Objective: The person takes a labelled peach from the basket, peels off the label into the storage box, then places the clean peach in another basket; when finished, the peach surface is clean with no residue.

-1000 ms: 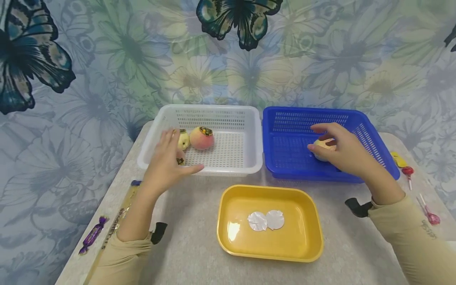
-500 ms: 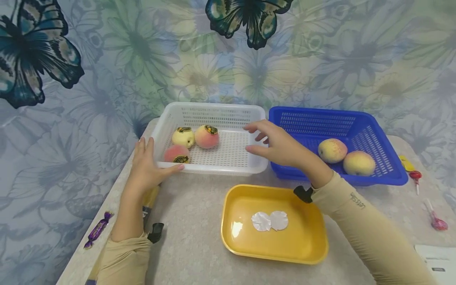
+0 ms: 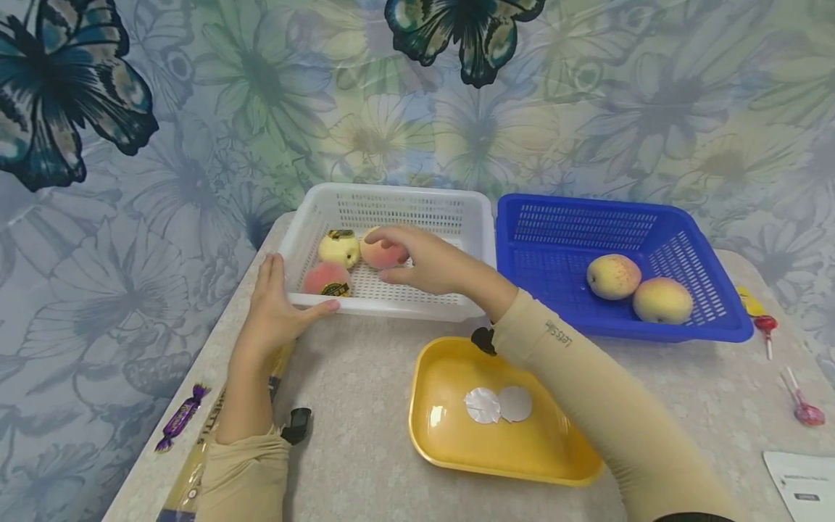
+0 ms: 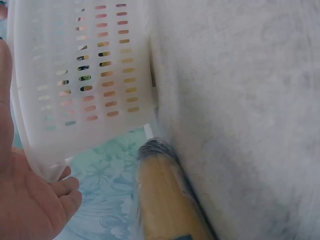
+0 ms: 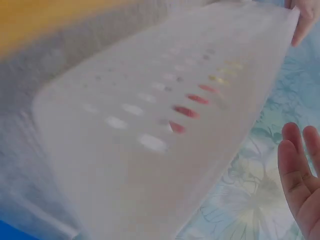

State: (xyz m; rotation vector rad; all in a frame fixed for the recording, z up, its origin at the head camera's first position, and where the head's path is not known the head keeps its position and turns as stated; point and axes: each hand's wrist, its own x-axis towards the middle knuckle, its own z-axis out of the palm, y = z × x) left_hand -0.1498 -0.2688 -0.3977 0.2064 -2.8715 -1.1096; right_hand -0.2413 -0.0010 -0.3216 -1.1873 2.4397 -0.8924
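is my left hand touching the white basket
Touching. The head view shows the left hand against the white basket, its thumb lying along the front rim at the near-left corner.

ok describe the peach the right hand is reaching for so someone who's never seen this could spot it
Find the white basket at the back left of the table, beside the blue basket. Three fruits sit in its left half, and the right hand curves over the one furthest right. That peach is pink-orange, while the pale yellow one lies to its left and the redder one lies by the front rim.
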